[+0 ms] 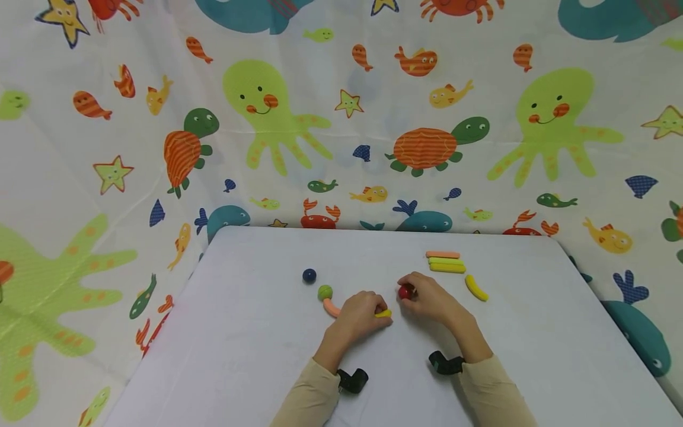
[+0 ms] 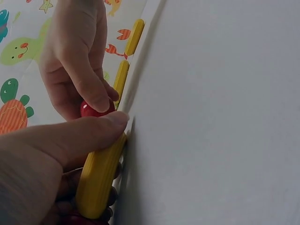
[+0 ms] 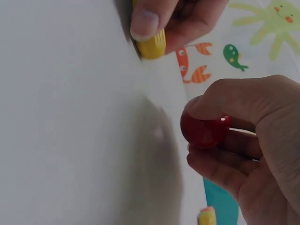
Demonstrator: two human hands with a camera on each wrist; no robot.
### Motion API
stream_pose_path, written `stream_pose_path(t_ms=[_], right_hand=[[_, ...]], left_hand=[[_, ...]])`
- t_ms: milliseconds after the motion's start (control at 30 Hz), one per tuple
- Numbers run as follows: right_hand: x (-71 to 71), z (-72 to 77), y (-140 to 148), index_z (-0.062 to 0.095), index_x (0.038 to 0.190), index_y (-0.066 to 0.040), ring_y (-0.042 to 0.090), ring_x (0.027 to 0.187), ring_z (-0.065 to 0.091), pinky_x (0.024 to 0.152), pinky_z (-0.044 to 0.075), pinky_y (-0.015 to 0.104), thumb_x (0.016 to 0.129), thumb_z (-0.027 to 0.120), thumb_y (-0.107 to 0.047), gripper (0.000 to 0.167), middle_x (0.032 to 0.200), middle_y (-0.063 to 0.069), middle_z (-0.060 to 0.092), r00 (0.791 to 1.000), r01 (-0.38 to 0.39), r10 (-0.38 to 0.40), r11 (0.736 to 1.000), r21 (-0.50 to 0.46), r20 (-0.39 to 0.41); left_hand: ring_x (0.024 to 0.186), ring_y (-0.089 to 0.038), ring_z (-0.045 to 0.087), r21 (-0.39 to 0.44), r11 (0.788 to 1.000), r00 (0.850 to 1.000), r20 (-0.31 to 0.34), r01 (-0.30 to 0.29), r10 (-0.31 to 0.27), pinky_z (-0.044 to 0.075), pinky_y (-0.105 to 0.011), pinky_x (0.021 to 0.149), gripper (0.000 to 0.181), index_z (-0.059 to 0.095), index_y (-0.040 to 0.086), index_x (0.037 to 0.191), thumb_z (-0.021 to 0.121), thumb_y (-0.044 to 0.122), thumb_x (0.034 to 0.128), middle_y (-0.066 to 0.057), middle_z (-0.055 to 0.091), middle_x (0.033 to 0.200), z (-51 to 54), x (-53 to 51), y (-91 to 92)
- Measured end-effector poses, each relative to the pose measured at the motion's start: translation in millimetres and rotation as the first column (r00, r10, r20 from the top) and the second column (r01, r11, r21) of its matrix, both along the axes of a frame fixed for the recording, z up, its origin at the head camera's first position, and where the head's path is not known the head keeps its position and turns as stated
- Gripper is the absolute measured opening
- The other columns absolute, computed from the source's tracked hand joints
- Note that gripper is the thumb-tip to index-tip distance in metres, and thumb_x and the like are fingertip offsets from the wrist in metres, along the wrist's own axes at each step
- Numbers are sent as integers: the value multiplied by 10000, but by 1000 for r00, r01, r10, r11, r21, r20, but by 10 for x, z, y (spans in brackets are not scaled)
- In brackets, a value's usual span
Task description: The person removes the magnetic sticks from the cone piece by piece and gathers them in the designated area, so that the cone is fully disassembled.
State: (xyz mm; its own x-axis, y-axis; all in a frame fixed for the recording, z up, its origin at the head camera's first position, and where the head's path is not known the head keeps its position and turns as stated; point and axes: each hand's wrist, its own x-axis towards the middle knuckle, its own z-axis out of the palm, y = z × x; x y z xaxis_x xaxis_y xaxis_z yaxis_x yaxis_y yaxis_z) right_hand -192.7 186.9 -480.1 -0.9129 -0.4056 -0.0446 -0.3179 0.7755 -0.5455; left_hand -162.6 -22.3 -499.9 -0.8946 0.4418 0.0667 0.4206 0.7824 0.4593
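Note:
My left hand [image 1: 361, 317] grips a ridged yellow stick [image 2: 101, 180], held low at the white table. The thumb lies over the stick and the other fingers are mostly hidden beneath it. Just to the right, my right hand [image 1: 433, 299] pinches a glossy red ball [image 3: 205, 130] between thumb and fingers, a little above the tabletop. Against the left hand's far side lies a curved orange piece [image 1: 331, 307], partly covered by that hand. It touches a green ball [image 1: 325, 292]. A dark red thing [image 2: 82, 220] shows at the lower edge of the left wrist view; its kind is unclear.
A dark blue ball [image 1: 309, 276] sits behind the green one. At the back right, an orange stick [image 1: 443, 254] lies beside two yellow sticks [image 1: 447, 268], with a curved yellow piece [image 1: 476, 288] nearby. A sea-animal printed cloth [image 1: 320, 142] hangs behind the white table [image 1: 240, 356].

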Motion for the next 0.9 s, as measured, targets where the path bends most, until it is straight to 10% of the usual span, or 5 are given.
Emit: stream_pose_path(t_ms=[733, 900], right_hand=[[-471, 180, 605, 603, 1211, 35, 293, 1012, 603, 920, 556, 490, 889, 720, -60, 356, 1163, 189, 615, 976, 52, -63, 997, -58, -210], [-550, 208, 740, 575, 1292, 27, 312, 1069, 585, 952, 543, 504, 932, 693, -138, 413, 1224, 180, 605, 979, 124, -128, 992, -30, -157]], left_hand=[[770, -45, 522, -15, 1000, 1000, 1, 1, -1, 449, -193, 688, 260, 754, 133, 975, 777, 363, 857, 82, 638, 815, 17, 14, -16], [766, -41, 522, -20, 1000, 1000, 24, -1, 1, 452, -193, 692, 257, 754, 133, 988, 767, 358, 865, 85, 644, 819, 30, 15, -15]])
